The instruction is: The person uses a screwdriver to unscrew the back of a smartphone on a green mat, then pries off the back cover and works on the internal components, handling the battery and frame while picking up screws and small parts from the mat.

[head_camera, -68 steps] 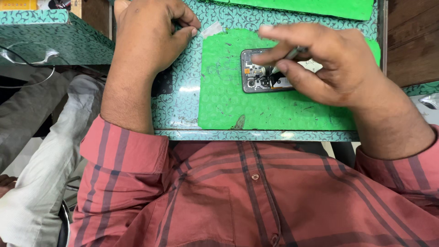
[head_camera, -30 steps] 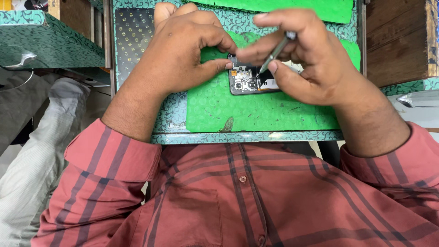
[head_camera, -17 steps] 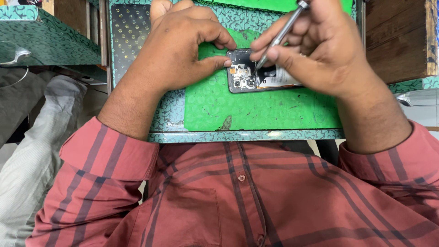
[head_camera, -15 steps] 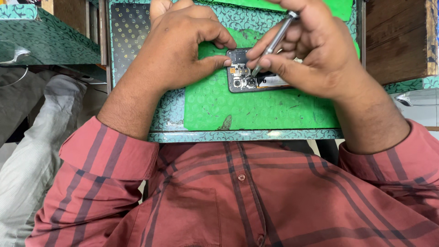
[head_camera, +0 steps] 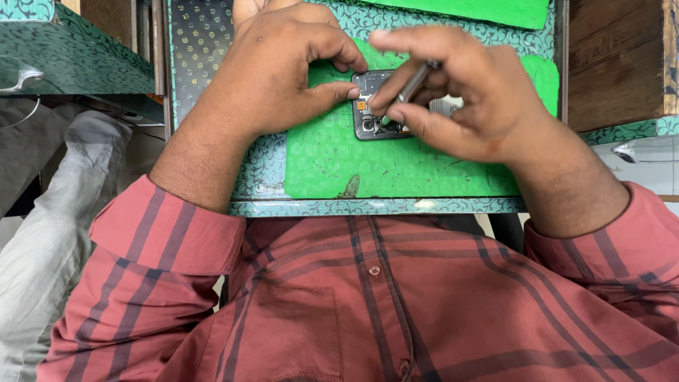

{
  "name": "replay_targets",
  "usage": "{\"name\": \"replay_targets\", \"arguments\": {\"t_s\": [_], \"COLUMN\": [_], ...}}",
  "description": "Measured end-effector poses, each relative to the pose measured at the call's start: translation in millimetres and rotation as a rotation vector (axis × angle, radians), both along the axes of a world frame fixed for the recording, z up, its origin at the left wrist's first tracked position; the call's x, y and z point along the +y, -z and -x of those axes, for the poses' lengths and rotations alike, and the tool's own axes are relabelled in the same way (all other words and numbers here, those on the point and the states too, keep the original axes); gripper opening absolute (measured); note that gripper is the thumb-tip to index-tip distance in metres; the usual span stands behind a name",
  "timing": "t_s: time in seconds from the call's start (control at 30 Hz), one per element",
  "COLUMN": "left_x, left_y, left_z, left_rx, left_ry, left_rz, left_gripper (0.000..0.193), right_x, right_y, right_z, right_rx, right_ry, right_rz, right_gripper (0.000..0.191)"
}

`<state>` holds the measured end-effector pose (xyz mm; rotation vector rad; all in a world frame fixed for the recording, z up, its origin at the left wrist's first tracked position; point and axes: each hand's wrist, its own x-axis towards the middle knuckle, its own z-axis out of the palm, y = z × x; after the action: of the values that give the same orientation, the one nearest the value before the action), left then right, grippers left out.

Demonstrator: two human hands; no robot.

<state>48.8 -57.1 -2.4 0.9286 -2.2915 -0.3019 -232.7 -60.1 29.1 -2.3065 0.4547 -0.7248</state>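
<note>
An opened dark phone (head_camera: pixel 369 113) with its back off lies on a green mat (head_camera: pixel 396 163) on the patterned teal table. My left hand (head_camera: pixel 279 67) presses its thumb and forefinger on the phone's left end, steadying it. My right hand (head_camera: pixel 467 95) pinches a thin metal tool (head_camera: pixel 409 81) whose tip points down into the phone's upper part near the camera. Most of the phone's right side is hidden under my right hand.
The teal patterned table (head_camera: pixel 262 170) ends at a front edge just above my red striped shirt. A second green mat (head_camera: pixel 488 10) lies at the far edge. A wooden panel (head_camera: pixel 615 64) stands at the right, a teal shelf (head_camera: pixel 64 64) at the left.
My left hand has come onto the phone's left end. My right hand raised the tool, then tilted it lower with its tip down on the phone.
</note>
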Motion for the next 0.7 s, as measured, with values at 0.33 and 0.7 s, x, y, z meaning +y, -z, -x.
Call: {"name": "replay_targets", "arguments": {"t_s": [0.33, 0.7], "left_x": [-1.8, -0.3], "left_y": [2.4, 2.3], "left_z": [0.0, 2.5], "left_rx": [0.001, 0.006], "left_ry": [-0.007, -0.038], "left_rz": [0.021, 0.04], "left_gripper": [0.018, 0.021], "right_x": [9.6, 1.5], "right_y": [-5.0, -4.3], "right_z": [-7.5, -12.1], "right_rx": [0.015, -0.054], "right_ry": [-0.036, -0.074], "right_rz": [0.176, 0.117], "right_gripper": [0.043, 0.036]}}
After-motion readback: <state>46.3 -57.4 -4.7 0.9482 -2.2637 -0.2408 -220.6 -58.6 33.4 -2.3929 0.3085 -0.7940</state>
